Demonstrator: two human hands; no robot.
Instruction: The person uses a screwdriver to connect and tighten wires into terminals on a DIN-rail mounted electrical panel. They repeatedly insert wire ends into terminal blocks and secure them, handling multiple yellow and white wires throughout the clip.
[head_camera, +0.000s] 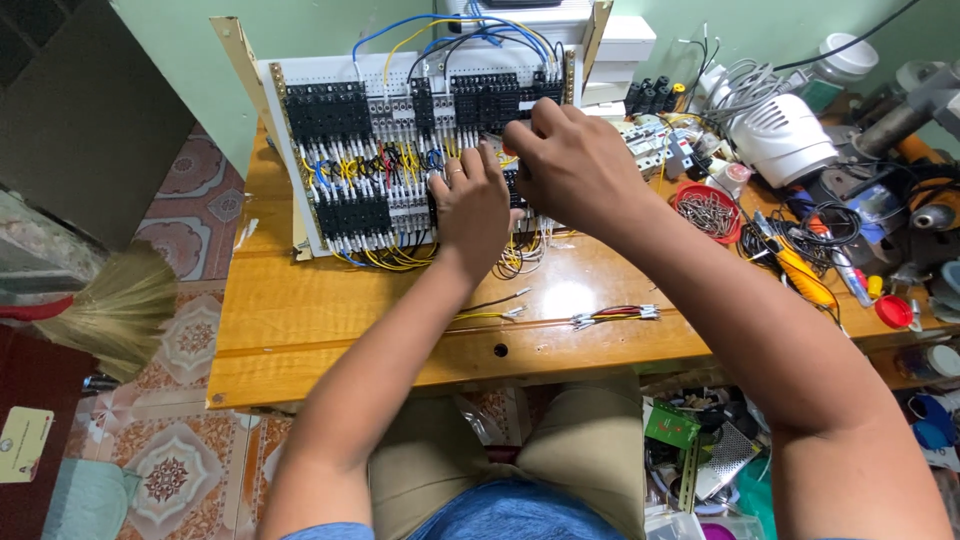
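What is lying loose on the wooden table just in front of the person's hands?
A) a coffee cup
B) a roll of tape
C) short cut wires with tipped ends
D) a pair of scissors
C: short bundles of cut wires lie on the bare wooden table, nearer the person than the left hand and right hand at the wiring panel.

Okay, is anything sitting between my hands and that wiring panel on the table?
Nothing visible. Both the left hand and the right hand are already on the wiring panel, among its wires.

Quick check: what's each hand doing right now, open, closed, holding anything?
Left hand: curled against the wired panel; what it holds cannot be told.
Right hand: fingers pinched at the panel; contents hidden.
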